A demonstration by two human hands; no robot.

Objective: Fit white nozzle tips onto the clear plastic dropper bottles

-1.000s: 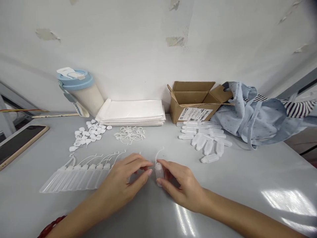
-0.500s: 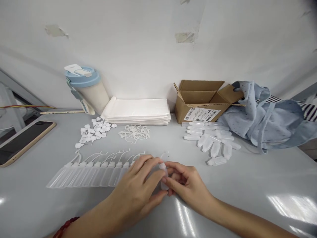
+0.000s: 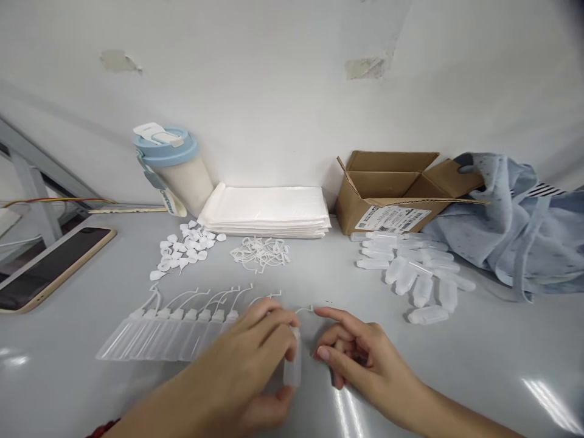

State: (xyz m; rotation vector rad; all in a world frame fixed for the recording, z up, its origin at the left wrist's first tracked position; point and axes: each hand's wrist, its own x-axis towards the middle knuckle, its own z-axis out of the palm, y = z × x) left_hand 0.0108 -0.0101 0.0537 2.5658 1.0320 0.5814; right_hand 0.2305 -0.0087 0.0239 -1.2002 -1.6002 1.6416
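Observation:
My left hand [image 3: 244, 359] grips a small translucent plastic squeeze bottle [image 3: 293, 365] between thumb and fingers. From the bottle's top a thin white strap [image 3: 303, 309] sticks out to the right, while the fingers hide most of the neck. My right hand [image 3: 365, 356] is off the bottle, just right of it, with its index finger stretched out near the strap's end and the other fingers loosely curled. To the left lies a row of similar bottles [image 3: 176, 334] side by side, straps pointing away from me; my left hand partly covers its right end.
White caps [image 3: 187, 246] and loose white straps [image 3: 260, 252] lie in piles behind the row. Strapless bottles [image 3: 422, 289] are heaped before a cardboard box [image 3: 392, 210]. Around them are white packets [image 3: 269, 210], a tumbler [image 3: 182, 176], a phone [image 3: 50, 267] and blue cloth [image 3: 493, 225].
My right hand has let go of the bottle and moved away to the right. My left hand keeps the bottle and has shifted slightly toward me. The camera view has turned a little left.

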